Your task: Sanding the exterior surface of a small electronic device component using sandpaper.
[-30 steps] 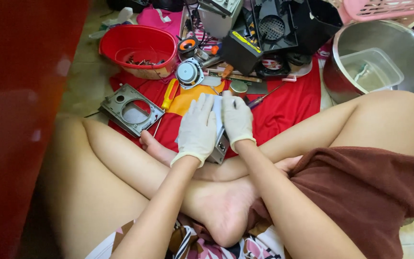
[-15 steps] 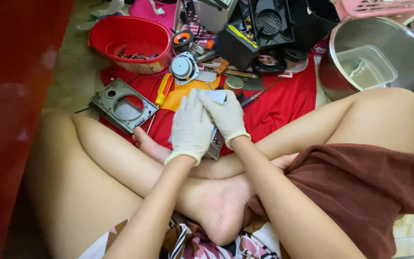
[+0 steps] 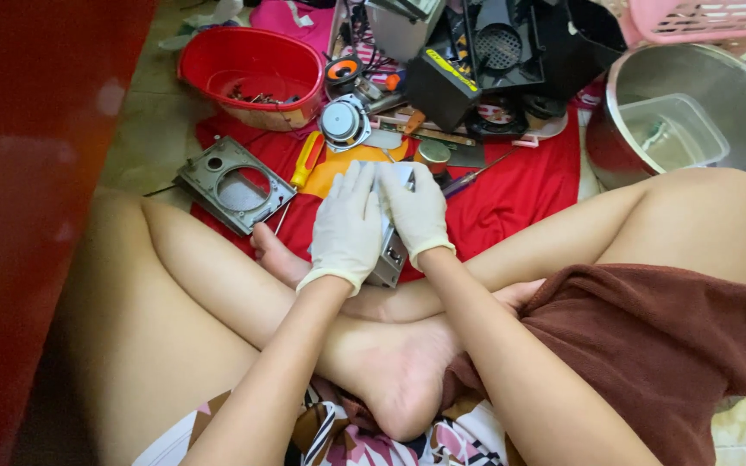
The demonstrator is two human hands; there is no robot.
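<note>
I sit cross-legged on the floor. Both my hands wear pale gloves and clasp a small grey metal device [image 3: 388, 256] held upright above my crossed shins. My left hand [image 3: 347, 226] wraps its left side, fingers pointing up. My right hand [image 3: 416, 211] covers its top and right side. Most of the device is hidden by the gloves; only its lower grey edge shows. Just beyond my hands lie a round speaker driver [image 3: 344, 122] and an orange-handled tool [image 3: 308, 159] on a red cloth [image 3: 511, 203].
A red plastic basin [image 3: 248, 78] with small parts stands at the back left. A grey metal faceplate [image 3: 232, 184] with a round hole lies left. Black speaker housings [image 3: 477, 60] crowd the back. A steel pot [image 3: 692, 121] holds a clear tub, with a pink basket [image 3: 701, 17] behind.
My view has shifted slightly down and left. Both hands stay clasped on the grey device, with the fingers shifting a little on its top.
</note>
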